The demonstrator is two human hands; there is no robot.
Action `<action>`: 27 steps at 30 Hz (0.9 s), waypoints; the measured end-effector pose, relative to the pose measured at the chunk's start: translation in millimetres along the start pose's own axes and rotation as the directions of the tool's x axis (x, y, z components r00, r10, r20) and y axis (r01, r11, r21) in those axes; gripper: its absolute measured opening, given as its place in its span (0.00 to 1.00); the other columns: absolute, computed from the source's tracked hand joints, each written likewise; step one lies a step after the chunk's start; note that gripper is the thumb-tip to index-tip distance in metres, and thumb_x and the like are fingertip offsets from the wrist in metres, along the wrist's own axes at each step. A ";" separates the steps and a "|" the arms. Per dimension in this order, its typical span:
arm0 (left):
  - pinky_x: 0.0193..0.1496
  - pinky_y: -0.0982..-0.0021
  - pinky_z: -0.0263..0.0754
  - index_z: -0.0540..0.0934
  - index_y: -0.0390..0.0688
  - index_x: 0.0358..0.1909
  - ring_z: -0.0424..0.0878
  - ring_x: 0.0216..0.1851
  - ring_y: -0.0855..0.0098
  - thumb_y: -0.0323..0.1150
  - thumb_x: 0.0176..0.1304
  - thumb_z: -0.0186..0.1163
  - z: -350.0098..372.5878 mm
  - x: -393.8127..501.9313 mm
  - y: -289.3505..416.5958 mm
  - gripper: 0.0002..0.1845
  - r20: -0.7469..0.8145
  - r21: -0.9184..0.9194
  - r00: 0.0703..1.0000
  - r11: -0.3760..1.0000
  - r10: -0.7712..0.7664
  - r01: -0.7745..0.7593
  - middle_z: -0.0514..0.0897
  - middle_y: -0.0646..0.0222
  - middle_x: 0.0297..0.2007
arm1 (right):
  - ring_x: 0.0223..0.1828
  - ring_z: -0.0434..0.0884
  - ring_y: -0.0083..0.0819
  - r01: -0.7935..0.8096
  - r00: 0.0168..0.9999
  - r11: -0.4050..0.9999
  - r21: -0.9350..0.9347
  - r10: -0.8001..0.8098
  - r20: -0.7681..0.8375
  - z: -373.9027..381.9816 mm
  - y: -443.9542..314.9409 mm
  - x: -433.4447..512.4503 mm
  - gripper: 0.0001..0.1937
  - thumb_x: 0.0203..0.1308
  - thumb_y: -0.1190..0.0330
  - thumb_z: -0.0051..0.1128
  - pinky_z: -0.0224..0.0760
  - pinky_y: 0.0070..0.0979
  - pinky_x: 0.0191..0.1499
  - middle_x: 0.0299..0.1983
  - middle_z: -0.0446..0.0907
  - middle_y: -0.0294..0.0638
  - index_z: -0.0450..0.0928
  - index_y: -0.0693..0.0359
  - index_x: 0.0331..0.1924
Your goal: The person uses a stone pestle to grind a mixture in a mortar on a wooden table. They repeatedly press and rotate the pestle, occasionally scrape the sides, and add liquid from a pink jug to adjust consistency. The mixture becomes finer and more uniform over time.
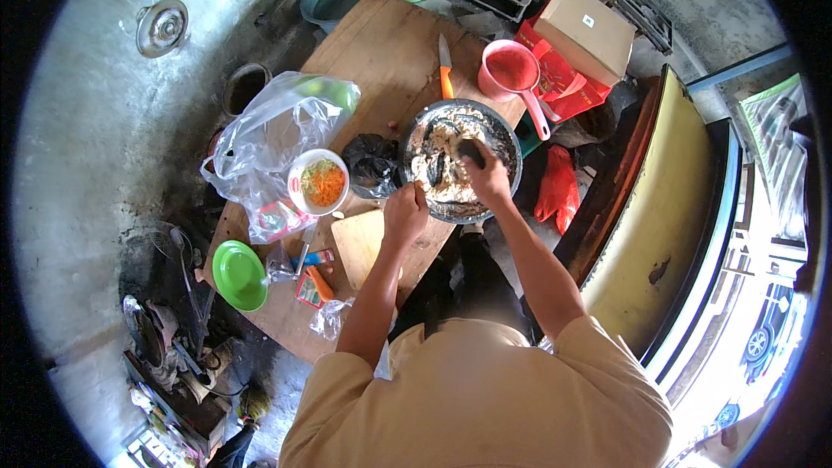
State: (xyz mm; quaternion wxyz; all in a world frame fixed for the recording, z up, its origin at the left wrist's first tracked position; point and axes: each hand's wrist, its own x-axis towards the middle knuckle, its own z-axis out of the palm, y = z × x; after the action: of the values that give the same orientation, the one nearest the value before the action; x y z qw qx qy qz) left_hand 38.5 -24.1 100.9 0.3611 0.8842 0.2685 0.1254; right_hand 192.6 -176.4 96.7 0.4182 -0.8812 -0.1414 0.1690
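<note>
A wide dark stone mortar (513, 143) stands at the table's right edge, its inside coated with a pale crumbly mash (448, 133) that has reddish bits in it. My right hand (491, 181) is closed around a dark pestle (471, 152), whose working end rests in the mash. At the mortar's lower left, my left hand (407, 211) is clenched against the rim; whether it pinches something small there is hard to see. Left of the mortar are a black plastic bag (370, 162) and a white bowl (294, 177) of shredded carrot and pale green shreds (320, 182).
The wooden table (383, 32) also bears an orange-handled knife (445, 68), a pink dipper (510, 71), a clear plastic bag (279, 123), a green plate (239, 276), a cutting board (361, 244), a second knife (304, 250) and a carrot (320, 283). A red bag (558, 188) lies beyond the right edge.
</note>
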 end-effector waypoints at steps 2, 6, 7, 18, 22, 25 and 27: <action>0.36 0.43 0.79 0.81 0.34 0.28 0.84 0.29 0.39 0.33 0.78 0.54 -0.2 -2.4 6.2 0.18 0.060 0.023 0.998 1.000 -0.020 0.018 0.84 0.42 0.26 | 0.50 0.89 0.59 0.076 0.979 0.971 -0.227 -0.030 0.202 -2.0 -9.7 -18.8 0.28 0.71 0.56 0.62 0.83 0.48 0.55 0.54 0.86 0.62 0.75 0.47 0.73; 0.38 0.44 0.81 0.83 0.35 0.33 0.86 0.31 0.41 0.34 0.76 0.54 1.8 -12.1 10.9 0.15 0.052 0.043 0.999 0.999 0.005 -0.007 0.86 0.44 0.28 | 0.34 0.89 0.63 0.330 0.936 0.813 -0.480 -0.217 0.276 -11.4 -10.7 -74.6 0.33 0.70 0.58 0.60 0.88 0.55 0.39 0.52 0.79 0.72 0.66 0.37 0.78; 0.38 0.44 0.81 0.83 0.35 0.34 0.86 0.32 0.42 0.34 0.76 0.54 3.2 -13.5 11.0 0.15 0.053 0.043 0.999 0.999 -0.008 0.006 0.86 0.45 0.29 | 0.32 0.88 0.62 0.344 0.932 0.780 -0.523 -0.218 0.288 -10.3 -9.2 -76.8 0.33 0.70 0.59 0.60 0.88 0.54 0.36 0.51 0.78 0.73 0.65 0.37 0.79; 0.40 0.45 0.81 0.81 0.36 0.33 0.86 0.34 0.42 0.36 0.77 0.54 -3.9 -20.1 12.9 0.16 0.044 0.010 0.996 0.997 -0.078 0.078 0.87 0.44 0.32 | 0.41 0.88 0.55 0.457 0.870 0.767 -0.451 -0.281 0.404 -66.6 2.2 -58.9 0.28 0.71 0.57 0.62 0.84 0.52 0.44 0.45 0.82 0.52 0.72 0.29 0.74; 0.41 0.45 0.81 0.81 0.38 0.36 0.86 0.36 0.42 0.36 0.78 0.54 -8.1 -35.5 7.7 0.14 0.093 0.014 0.988 0.992 -0.126 0.125 0.87 0.46 0.32 | 0.41 0.87 0.51 0.645 0.695 0.602 -0.471 -0.205 0.689 -105.6 17.8 -59.2 0.29 0.69 0.59 0.64 0.85 0.47 0.45 0.46 0.80 0.48 0.73 0.24 0.73; 0.41 0.44 0.80 0.81 0.39 0.37 0.86 0.36 0.42 0.36 0.78 0.54 -7.5 -39.5 6.1 0.13 0.102 0.016 0.987 0.993 -0.121 0.120 0.87 0.47 0.32 | 0.42 0.86 0.49 0.800 0.528 0.535 -0.270 -0.417 0.740 -86.2 15.4 -36.8 0.30 0.69 0.61 0.64 0.86 0.47 0.43 0.45 0.79 0.50 0.73 0.25 0.73; 0.41 0.44 0.80 0.81 0.39 0.37 0.86 0.37 0.42 0.35 0.78 0.54 -7.7 -39.1 5.8 0.13 0.087 0.017 0.991 0.995 -0.102 0.101 0.86 0.47 0.32 | 0.40 0.88 0.53 0.798 0.541 0.543 -0.261 -0.453 0.709 -59.2 7.5 -31.0 0.30 0.71 0.60 0.61 0.87 0.50 0.43 0.49 0.79 0.54 0.71 0.25 0.75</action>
State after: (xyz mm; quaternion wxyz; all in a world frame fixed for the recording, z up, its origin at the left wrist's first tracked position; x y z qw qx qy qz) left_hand 5.3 -45.3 109.3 0.3728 0.8763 0.2979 0.0660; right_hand 190.1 -234.0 131.5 0.1106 -0.7483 -0.6228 0.2001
